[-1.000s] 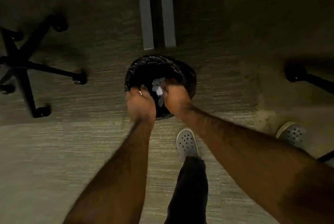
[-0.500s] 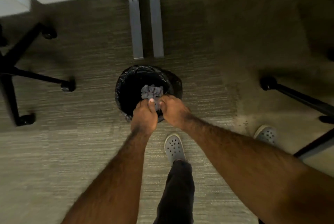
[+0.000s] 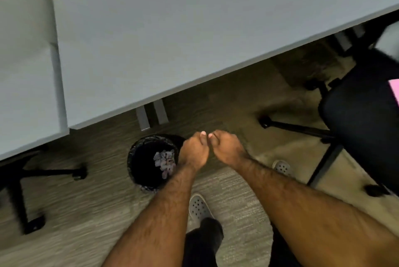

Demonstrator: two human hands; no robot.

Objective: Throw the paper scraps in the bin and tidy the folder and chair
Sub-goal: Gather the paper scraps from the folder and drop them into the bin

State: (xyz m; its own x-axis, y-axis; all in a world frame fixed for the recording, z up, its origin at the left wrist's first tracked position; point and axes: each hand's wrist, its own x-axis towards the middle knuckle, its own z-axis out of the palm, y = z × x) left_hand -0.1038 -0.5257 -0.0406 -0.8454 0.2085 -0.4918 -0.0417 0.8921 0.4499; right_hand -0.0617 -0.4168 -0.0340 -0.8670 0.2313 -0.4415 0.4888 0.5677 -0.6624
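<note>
Scraps part looks done to me: the crumpled pale paper scraps are sitting inside the round black bin with the plastic liner on the carpet, just in front of the grey bench. Neither hand has anything in it as far as I can see. The left hand and right hand are side by side, nearly touching, both curled into a loose narrow grip with the thumbs up top, hovering just right of the bin rather than over it.

Still to do, I reckon: the folder and the chair. The black office chair with the padded seat is pulled out on the right, and a pink flat thing pokes in at the frame edge on it. Could be the folder, too cropped to be sure.

Compared with half a second ago, the hands were down at the bin mouth right on the scraps; now they've lifted clear and drifted right, and the view has swung up to take in the bench top and that chair.
</note>
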